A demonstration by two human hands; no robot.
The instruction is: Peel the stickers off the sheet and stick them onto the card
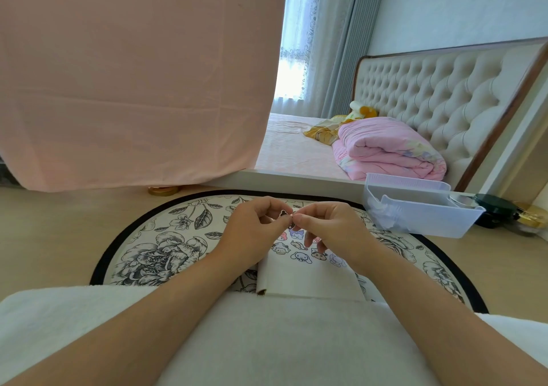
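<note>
Over the round worktop (166,246), the left hand (252,231) and right hand (332,228) are together, both pinching 1 small dark sticker (283,214); the card (308,282) lies directly beneath, nearer the body, long axis pointing away; its free space sits nearest the person.

Sticker (283,213), half hidden, too small for detail

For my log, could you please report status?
Left hand and right hand pinching one small sticker between them. Card below, several stickers on it. Nothing in the way.
</note>
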